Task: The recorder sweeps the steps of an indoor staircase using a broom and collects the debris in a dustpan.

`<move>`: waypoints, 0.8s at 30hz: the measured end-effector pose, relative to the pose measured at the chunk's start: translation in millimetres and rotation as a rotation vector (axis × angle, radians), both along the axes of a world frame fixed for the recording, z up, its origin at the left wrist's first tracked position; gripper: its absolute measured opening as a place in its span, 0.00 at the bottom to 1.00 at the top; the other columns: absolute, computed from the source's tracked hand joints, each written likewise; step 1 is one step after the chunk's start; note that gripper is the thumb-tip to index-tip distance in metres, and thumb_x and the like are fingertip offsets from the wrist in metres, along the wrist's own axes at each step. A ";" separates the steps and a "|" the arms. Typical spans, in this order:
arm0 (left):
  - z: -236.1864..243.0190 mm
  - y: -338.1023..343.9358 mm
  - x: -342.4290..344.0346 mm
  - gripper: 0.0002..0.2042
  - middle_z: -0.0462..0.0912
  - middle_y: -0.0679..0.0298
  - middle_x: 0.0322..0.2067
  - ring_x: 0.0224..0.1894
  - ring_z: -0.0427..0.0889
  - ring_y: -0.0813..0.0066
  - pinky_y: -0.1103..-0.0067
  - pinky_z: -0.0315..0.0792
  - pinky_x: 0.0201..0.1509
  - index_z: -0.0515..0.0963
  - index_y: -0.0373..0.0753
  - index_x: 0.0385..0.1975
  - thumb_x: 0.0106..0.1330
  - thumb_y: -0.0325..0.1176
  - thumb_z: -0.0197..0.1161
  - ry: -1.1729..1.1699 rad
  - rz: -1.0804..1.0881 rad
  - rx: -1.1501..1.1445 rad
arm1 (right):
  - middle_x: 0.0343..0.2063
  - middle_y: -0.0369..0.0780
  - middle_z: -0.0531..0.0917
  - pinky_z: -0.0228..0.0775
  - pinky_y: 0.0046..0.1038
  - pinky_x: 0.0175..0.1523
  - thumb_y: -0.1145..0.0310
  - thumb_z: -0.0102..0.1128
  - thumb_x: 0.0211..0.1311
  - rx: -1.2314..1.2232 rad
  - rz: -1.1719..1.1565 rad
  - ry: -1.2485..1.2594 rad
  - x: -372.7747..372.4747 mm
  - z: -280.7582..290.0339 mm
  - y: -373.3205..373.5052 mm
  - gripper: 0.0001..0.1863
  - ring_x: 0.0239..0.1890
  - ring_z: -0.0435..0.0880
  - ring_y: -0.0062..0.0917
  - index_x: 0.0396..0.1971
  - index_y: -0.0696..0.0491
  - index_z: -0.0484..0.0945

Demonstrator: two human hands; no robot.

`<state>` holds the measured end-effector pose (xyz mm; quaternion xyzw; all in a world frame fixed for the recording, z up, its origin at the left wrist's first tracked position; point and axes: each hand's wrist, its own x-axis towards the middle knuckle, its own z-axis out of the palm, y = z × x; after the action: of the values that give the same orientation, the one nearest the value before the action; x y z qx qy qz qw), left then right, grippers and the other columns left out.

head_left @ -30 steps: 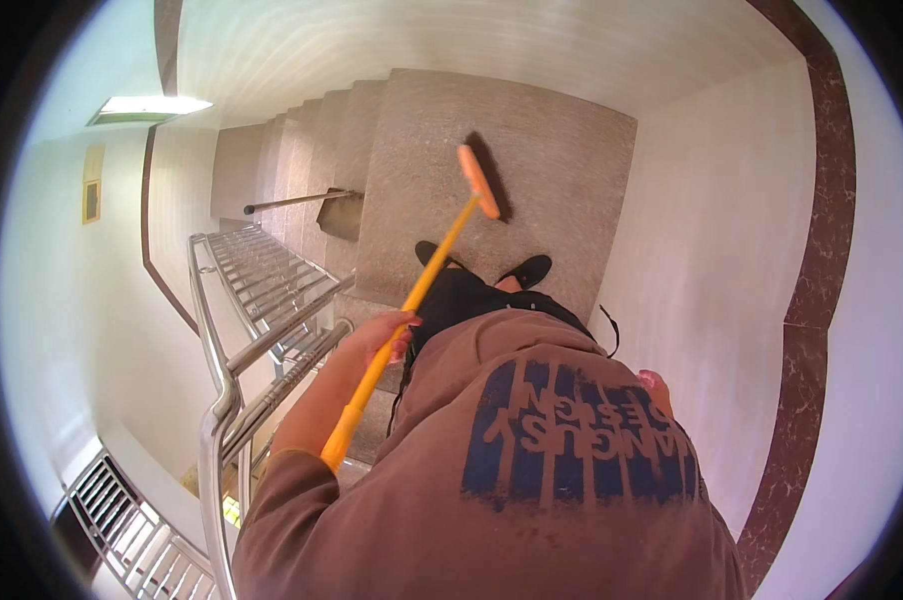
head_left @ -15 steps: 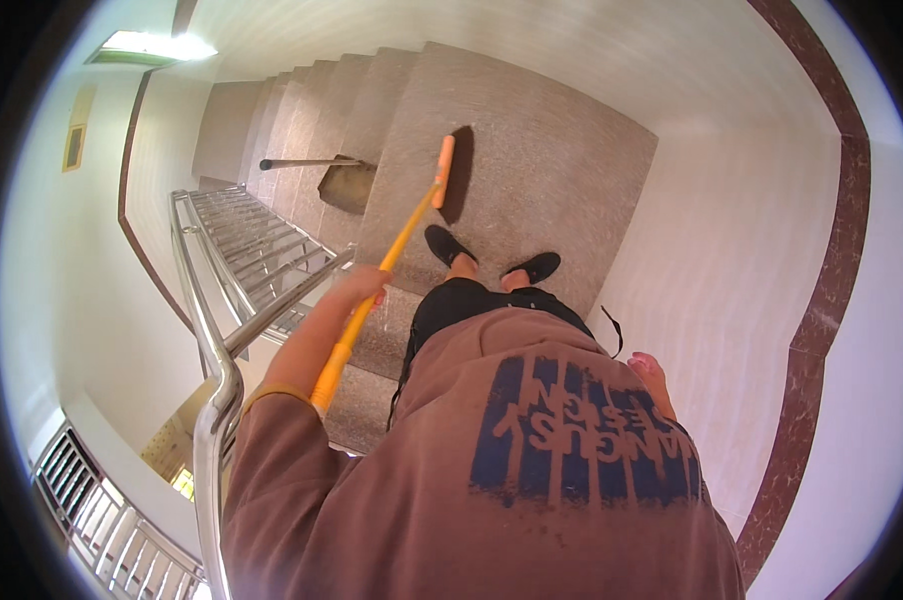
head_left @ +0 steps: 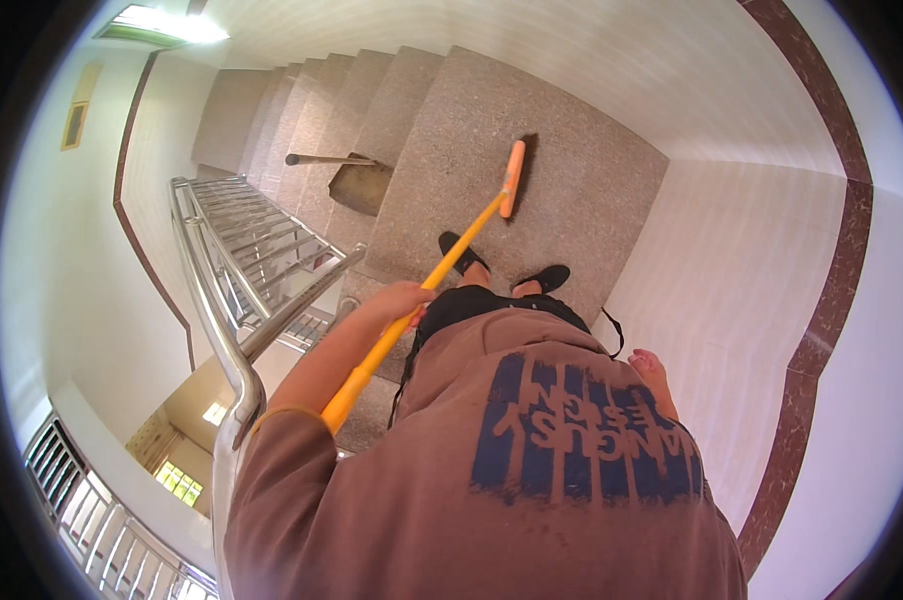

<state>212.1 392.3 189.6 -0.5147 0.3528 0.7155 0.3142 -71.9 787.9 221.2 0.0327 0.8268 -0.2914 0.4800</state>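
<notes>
My left hand (head_left: pixel 406 299) is closed round the yellow handle of a broom (head_left: pixel 442 268). The broom reaches away to the right, and its orange head (head_left: pixel 513 178) with dark bristles rests on the speckled landing (head_left: pixel 582 170) beyond my feet. At my right side hangs my right hand (head_left: pixel 649 368), fingers curled in, with nothing visible in them; part of it is hidden by my brown shirt. A long-handled dustpan (head_left: pixel 362 188) sits on the stair left of the landing, its handle pointing left.
Steps (head_left: pixel 307 105) run off to the far left. A shiny metal railing (head_left: pixel 242 350) stands close by my left arm. Pale walls (head_left: pixel 732 240) with a dark red-brown band border the landing on the right. My black shoes (head_left: pixel 544 279) stand on the landing.
The broom head has moved right across the landing, and my left hand has swung right with the handle. The view has shifted slightly. My right hand hangs as before.
</notes>
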 end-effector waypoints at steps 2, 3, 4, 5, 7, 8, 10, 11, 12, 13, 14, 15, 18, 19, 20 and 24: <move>-26.4 5.9 -10.6 0.09 0.66 0.67 0.13 0.10 0.65 0.80 0.82 0.61 0.10 0.66 0.40 0.28 0.56 0.39 0.53 0.008 0.013 0.021 | 0.30 0.36 0.76 0.62 0.19 0.34 0.61 0.55 0.49 0.011 -0.005 0.003 2.9 3.0 -4.5 0.21 0.31 0.72 0.18 0.41 0.58 0.69; -32.7 5.2 -15.3 0.09 0.66 0.68 0.13 0.10 0.65 0.81 0.82 0.61 0.10 0.66 0.40 0.28 0.57 0.39 0.53 0.017 0.017 0.037 | 0.30 0.36 0.76 0.62 0.18 0.33 0.62 0.55 0.50 0.008 -0.026 0.003 3.3 2.6 -3.4 0.20 0.31 0.72 0.18 0.41 0.58 0.70; -36.0 2.9 -13.4 0.09 0.66 0.68 0.13 0.10 0.65 0.81 0.82 0.61 0.10 0.66 0.40 0.28 0.57 0.39 0.53 0.020 0.019 0.040 | 0.29 0.36 0.76 0.62 0.18 0.33 0.62 0.55 0.50 0.004 -0.046 0.004 3.5 1.5 -1.5 0.20 0.30 0.73 0.17 0.41 0.58 0.70; -37.9 -0.5 -9.9 0.10 0.66 0.68 0.13 0.09 0.65 0.81 0.82 0.61 0.10 0.66 0.40 0.27 0.57 0.39 0.53 0.015 -0.001 -0.009 | 0.29 0.36 0.76 0.62 0.18 0.33 0.62 0.55 0.50 0.007 -0.042 0.006 5.1 -1.8 4.2 0.20 0.30 0.73 0.17 0.41 0.58 0.70; -43.0 -11.8 1.0 0.10 0.66 0.68 0.12 0.09 0.64 0.81 0.81 0.61 0.09 0.65 0.40 0.27 0.57 0.39 0.53 0.013 -0.013 -0.063 | 0.27 0.35 0.76 0.62 0.17 0.31 0.63 0.54 0.50 -0.056 -0.041 -0.012 6.1 -6.7 10.3 0.19 0.28 0.73 0.17 0.40 0.58 0.70; -46.9 -19.9 14.0 0.10 0.65 0.68 0.12 0.09 0.64 0.81 0.81 0.61 0.09 0.65 0.40 0.27 0.57 0.39 0.53 -0.018 0.026 -0.093 | 0.26 0.34 0.76 0.62 0.17 0.29 0.63 0.54 0.51 -0.063 -0.020 -0.008 6.3 -7.9 9.3 0.18 0.27 0.72 0.16 0.40 0.57 0.70; -46.1 -31.4 31.8 0.10 0.65 0.69 0.11 0.09 0.64 0.81 0.81 0.61 0.09 0.65 0.40 0.27 0.57 0.39 0.53 -0.051 0.073 -0.122 | 0.26 0.35 0.76 0.62 0.16 0.29 0.64 0.54 0.51 -0.022 -0.012 -0.042 6.6 -8.1 -0.9 0.18 0.27 0.72 0.16 0.40 0.57 0.70; -41.3 -36.8 37.3 0.09 0.64 0.69 0.11 0.09 0.64 0.81 0.82 0.61 0.09 0.65 0.40 0.27 0.57 0.39 0.53 -0.093 0.115 -0.138 | 0.26 0.35 0.76 0.62 0.16 0.29 0.64 0.54 0.51 0.021 -0.012 -0.077 3.7 -8.6 -4.2 0.17 0.26 0.72 0.16 0.40 0.57 0.70; -34.4 -42.3 38.3 0.09 0.64 0.69 0.10 0.09 0.64 0.81 0.82 0.60 0.08 0.65 0.40 0.27 0.57 0.38 0.53 -0.132 0.154 -0.155 | 0.26 0.35 0.75 0.64 0.17 0.32 0.64 0.54 0.52 -0.058 -0.132 -0.141 1.5 -19.8 3.0 0.17 0.28 0.72 0.17 0.40 0.57 0.70; -25.6 -45.3 37.8 0.09 0.64 0.69 0.10 0.09 0.64 0.81 0.82 0.60 0.08 0.65 0.40 0.27 0.57 0.38 0.53 -0.136 0.163 -0.158 | 0.26 0.35 0.75 0.64 0.17 0.32 0.64 0.54 0.52 -0.061 -0.122 -0.145 -4.1 -20.6 -2.4 0.17 0.28 0.72 0.17 0.40 0.57 0.70; -14.0 -47.3 36.3 0.09 0.64 0.69 0.10 0.09 0.64 0.82 0.83 0.60 0.08 0.65 0.40 0.27 0.57 0.38 0.52 -0.139 0.197 -0.130 | 0.27 0.36 0.76 0.65 0.17 0.34 0.64 0.54 0.53 -0.087 -0.096 -0.152 -10.4 -21.1 -8.0 0.17 0.29 0.73 0.18 0.40 0.58 0.70; -2.1 -47.3 35.6 0.08 0.64 0.70 0.10 0.09 0.64 0.83 0.84 0.59 0.08 0.65 0.41 0.28 0.58 0.38 0.52 -0.143 0.237 -0.102 | 0.28 0.37 0.76 0.66 0.18 0.37 0.63 0.54 0.53 -0.114 -0.063 -0.162 -18.2 -21.8 -14.9 0.17 0.31 0.74 0.19 0.40 0.58 0.70; 25.2 -40.9 1.8 0.08 0.64 0.71 0.11 0.08 0.62 0.84 0.86 0.58 0.07 0.67 0.41 0.29 0.59 0.38 0.51 -0.055 0.369 -0.054 | 0.31 0.38 0.77 0.66 0.20 0.40 0.61 0.53 0.54 -0.156 0.167 -0.097 -53.3 -97.5 44.9 0.18 0.35 0.75 0.21 0.41 0.58 0.70; 21.6 -37.1 -8.0 0.08 0.64 0.71 0.11 0.08 0.62 0.84 0.86 0.58 0.07 0.67 0.41 0.29 0.59 0.38 0.51 -0.063 0.392 -0.062 | 0.31 0.38 0.77 0.66 0.20 0.40 0.61 0.53 0.54 -0.163 0.190 -0.107 -66.7 -97.1 31.0 0.18 0.35 0.75 0.21 0.41 0.58 0.70; 12.1 -34.5 -20.8 0.08 0.64 0.71 0.10 0.07 0.62 0.85 0.86 0.58 0.07 0.67 0.40 0.30 0.59 0.38 0.51 -0.003 0.456 -0.018 | 0.32 0.39 0.77 0.66 0.20 0.40 0.60 0.53 0.54 -0.102 0.292 -0.083 -83.2 -95.5 16.9 0.19 0.36 0.75 0.21 0.41 0.57 0.70; -28.1 -46.1 -107.9 0.11 0.64 0.73 0.10 0.07 0.60 0.86 0.89 0.57 0.08 0.67 0.40 0.34 0.59 0.40 0.51 0.181 0.674 0.156 | 0.33 0.40 0.77 0.65 0.21 0.41 0.60 0.53 0.52 0.094 0.532 0.005 -151.5 -46.3 -73.0 0.20 0.35 0.74 0.22 0.41 0.59 0.70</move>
<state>104.1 346.2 161.5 -0.5112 0.1340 0.8463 0.0664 -223.4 714.8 174.9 -0.1642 0.8203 -0.1164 0.5354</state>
